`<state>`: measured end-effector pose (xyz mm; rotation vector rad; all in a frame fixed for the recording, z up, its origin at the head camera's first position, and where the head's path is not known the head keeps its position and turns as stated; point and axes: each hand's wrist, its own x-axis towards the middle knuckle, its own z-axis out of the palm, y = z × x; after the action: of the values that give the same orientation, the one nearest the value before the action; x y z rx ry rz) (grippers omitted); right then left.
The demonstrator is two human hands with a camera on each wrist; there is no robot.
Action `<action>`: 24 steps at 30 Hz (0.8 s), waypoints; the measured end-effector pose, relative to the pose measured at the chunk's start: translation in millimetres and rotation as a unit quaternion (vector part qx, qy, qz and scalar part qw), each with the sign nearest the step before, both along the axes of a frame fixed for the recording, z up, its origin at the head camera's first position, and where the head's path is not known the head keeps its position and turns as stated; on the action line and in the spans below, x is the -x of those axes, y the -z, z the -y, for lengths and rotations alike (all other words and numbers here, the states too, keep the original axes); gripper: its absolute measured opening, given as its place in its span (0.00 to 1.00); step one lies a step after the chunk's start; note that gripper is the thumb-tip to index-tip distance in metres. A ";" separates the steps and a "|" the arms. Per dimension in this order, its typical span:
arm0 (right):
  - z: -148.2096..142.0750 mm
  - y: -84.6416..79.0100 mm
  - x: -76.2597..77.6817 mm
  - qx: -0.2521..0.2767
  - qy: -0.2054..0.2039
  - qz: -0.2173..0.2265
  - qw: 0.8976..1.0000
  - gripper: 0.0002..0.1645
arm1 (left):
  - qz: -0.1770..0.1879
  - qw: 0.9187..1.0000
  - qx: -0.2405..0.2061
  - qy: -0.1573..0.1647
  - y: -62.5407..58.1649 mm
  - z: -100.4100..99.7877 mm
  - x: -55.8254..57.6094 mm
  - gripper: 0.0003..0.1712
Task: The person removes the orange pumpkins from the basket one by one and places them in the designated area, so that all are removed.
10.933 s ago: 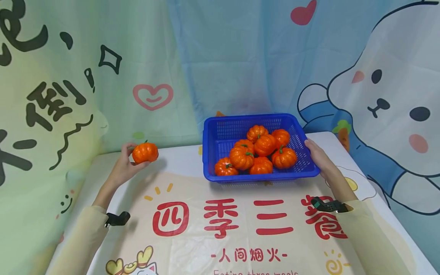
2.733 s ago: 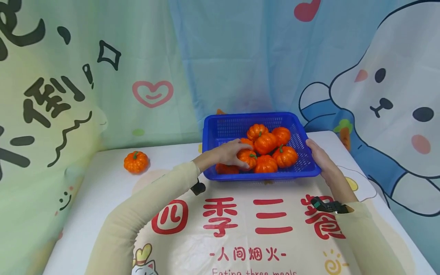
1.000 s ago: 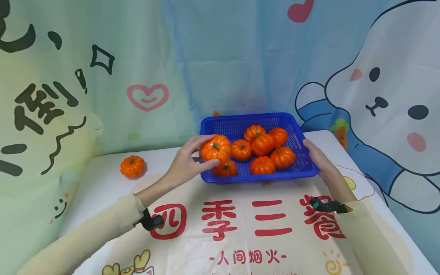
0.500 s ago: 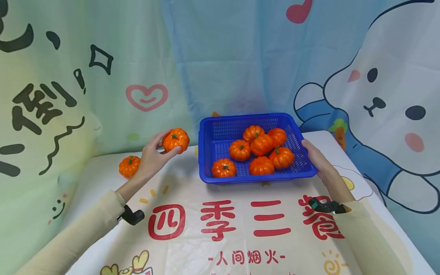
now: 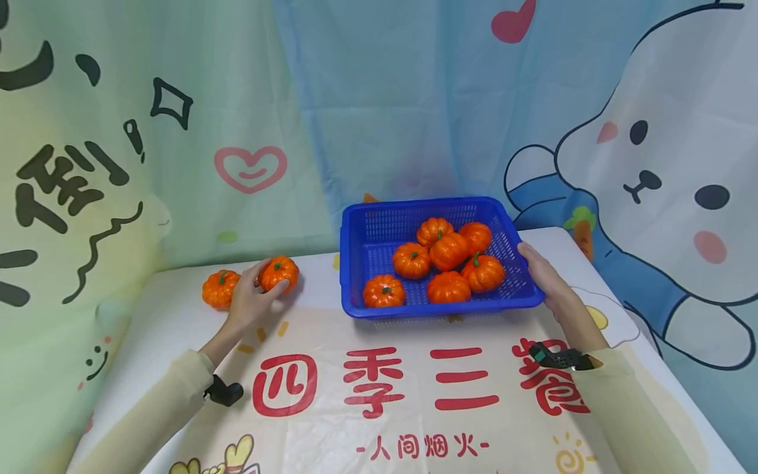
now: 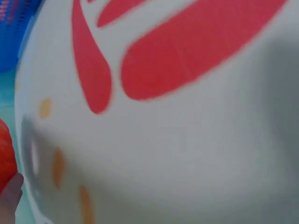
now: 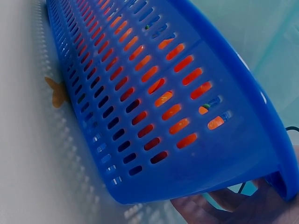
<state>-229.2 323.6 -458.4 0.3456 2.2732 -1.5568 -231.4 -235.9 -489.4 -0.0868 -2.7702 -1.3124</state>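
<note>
My left hand [image 5: 249, 299] holds a small orange pumpkin [image 5: 281, 274] at the table's back left, fingers behind it and thumb in front. Just left of that hand, a second pumpkin [image 5: 220, 290] rests on the table. A slice of the held pumpkin [image 6: 5, 156] and the thumb show at the left wrist view's edge. My right hand [image 5: 546, 275] grips the right side of a blue plastic basket [image 5: 441, 309] holding several more pumpkins [image 5: 449, 251]. In the right wrist view, fingers [image 7: 198, 210] curl beneath the basket's rim [image 7: 261, 100].
A cream mat [image 5: 408, 408] with red lettering covers the front of the white table [image 5: 320, 263]. Behind hangs a printed curtain [image 5: 391, 118]. A thin cable [image 5: 622, 303] runs near the right edge.
My left hand set one pumpkin on the table, took another from the basket, carried it left and lowered it beside the first. The right hand stays on the basket.
</note>
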 end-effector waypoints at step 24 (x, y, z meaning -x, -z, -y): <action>-0.4 1.5 -2.2 0.007 -0.010 -0.017 1.000 0.47 | 0.016 0.999 0.011 -0.028 16.8 -2.3 -2.0 0.40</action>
<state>-227.0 324.0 -459.9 0.2935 2.2826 -1.5797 -229.5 -233.6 -506.2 0.0110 -2.7933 -1.2805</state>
